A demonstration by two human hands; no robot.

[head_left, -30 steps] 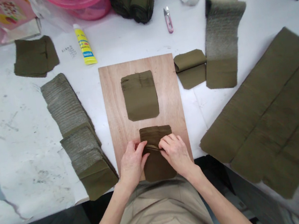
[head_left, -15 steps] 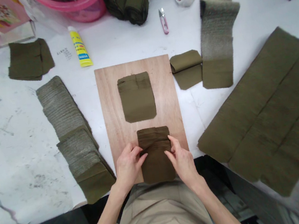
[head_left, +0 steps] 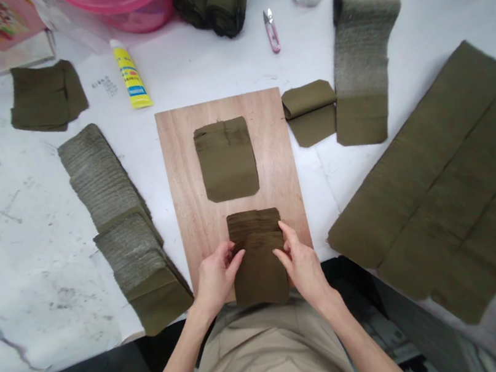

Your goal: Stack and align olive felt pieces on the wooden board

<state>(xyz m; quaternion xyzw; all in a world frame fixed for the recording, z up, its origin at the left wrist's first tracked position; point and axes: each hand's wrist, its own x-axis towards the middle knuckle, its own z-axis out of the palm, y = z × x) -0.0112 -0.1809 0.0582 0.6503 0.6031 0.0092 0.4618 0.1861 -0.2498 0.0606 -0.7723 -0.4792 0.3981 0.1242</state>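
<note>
A stack of dark olive fabric pieces [head_left: 261,271] lies at the near end of a plywood board [head_left: 271,151], its lower end hanging over the front edge against my clothing. Several layered edges show across its top part. My left hand [head_left: 217,274] pinches the stack's left edge between thumb and fingers. On the opposite side, my right hand [head_left: 303,258] grips the right edge, thumb on top and fingers along the side. Farther up the board rests a lighter olive fabric pocket piece [head_left: 228,167] with a creased top band, apart from both hands.
To the left lie a fanned row of fabric pieces [head_left: 124,229], a small fabric pile [head_left: 43,95] and a yellow glue tube [head_left: 131,76]. Thread snips [head_left: 271,32] and a pink basin [head_left: 123,9] are at the back. Folded fabric [head_left: 310,114] and large panels [head_left: 440,194] lie right.
The crease across the stack's upper part has flattened, and the layered edges now lie more evenly. My left hand has moved slightly; my right hand keeps nearly the same place.
</note>
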